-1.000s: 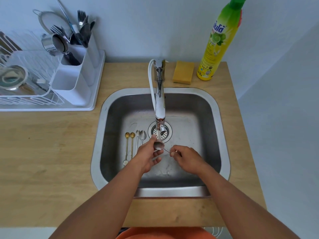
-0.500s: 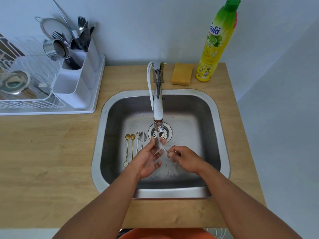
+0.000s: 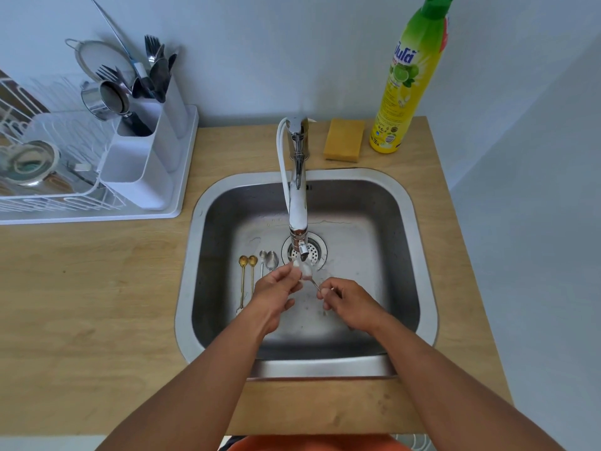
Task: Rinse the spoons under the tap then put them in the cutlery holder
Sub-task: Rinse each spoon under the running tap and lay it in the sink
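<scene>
Head view: 1 spoon [image 3: 313, 283] is held under the tap [image 3: 297, 203], its handle pinched by the right hand [image 3: 349, 302], bowl rubbed by the left hand [image 3: 276, 289]. Its long axis runs 10-to-4 o'clock. The cutlery holder [image 3: 143, 164] lies toward 10 o'clock, nearer the left hand.

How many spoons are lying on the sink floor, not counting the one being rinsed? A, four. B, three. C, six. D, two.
A: two gold spoons and two silver spoons lie side by side on the sink floor, left of the drain.
</scene>
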